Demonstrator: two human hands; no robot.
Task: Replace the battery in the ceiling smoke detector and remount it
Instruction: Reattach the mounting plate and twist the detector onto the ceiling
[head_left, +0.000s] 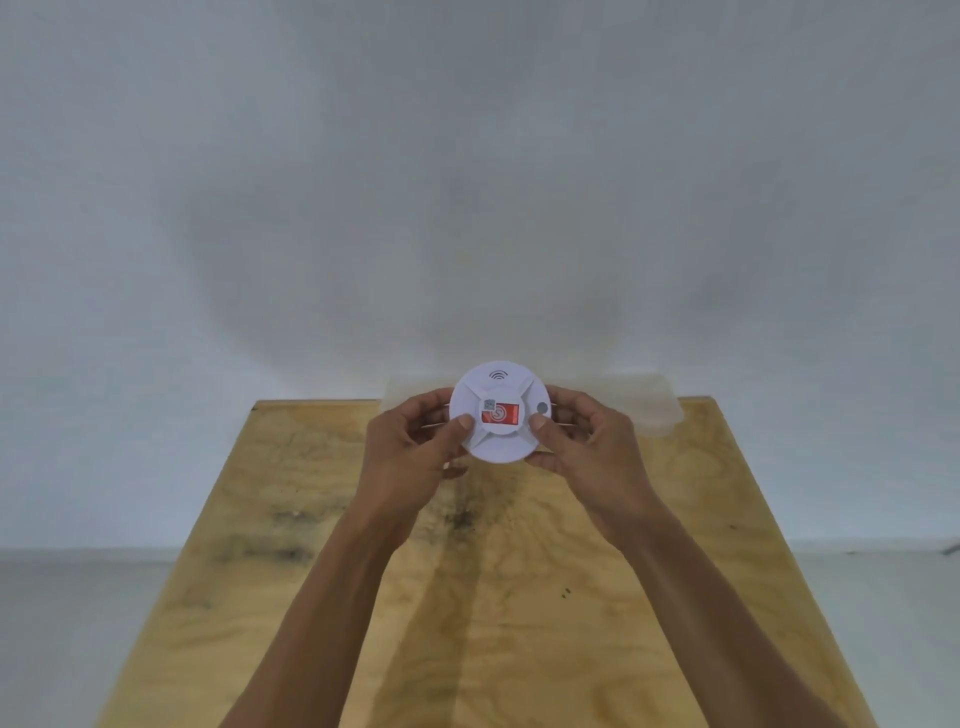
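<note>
Right now your left hand (415, 441) and right hand (582, 441) both grip the smoke detector (500, 413) above the bench's (311, 597) far edge. Whether its battery is changed, you can't tell; remounting clearly remains

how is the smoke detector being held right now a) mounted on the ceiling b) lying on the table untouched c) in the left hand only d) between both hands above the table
d: the left hand and right hand grip opposite edges of the smoke detector, raised over the wooden table.

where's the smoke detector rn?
Head view, centre: the smoke detector is held up between the left hand and right hand, above the far edge of the wooden table.
</note>
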